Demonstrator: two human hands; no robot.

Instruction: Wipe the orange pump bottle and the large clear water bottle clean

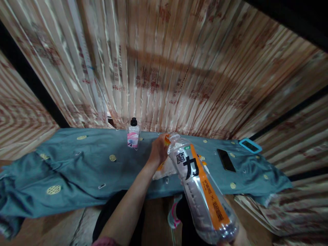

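A large clear plastic bottle [202, 191] with an orange-striped label lies tilted in front of me, its neck pointing away. My right hand [239, 240] holds its base at the bottom edge of the view; only a little of that hand shows. My left hand [157, 150] is closed around the orange cap [167, 139] at the bottle's mouth. Under the left hand lies a white cloth [164, 171] on the teal sheet [77, 164].
A small bottle [133, 134] with a black cap and pink label stands on the teal sheet to the left of my hand. A black phone [226, 160] and a blue-framed flat object [250, 145] lie to the right. Wooden slats rise behind.
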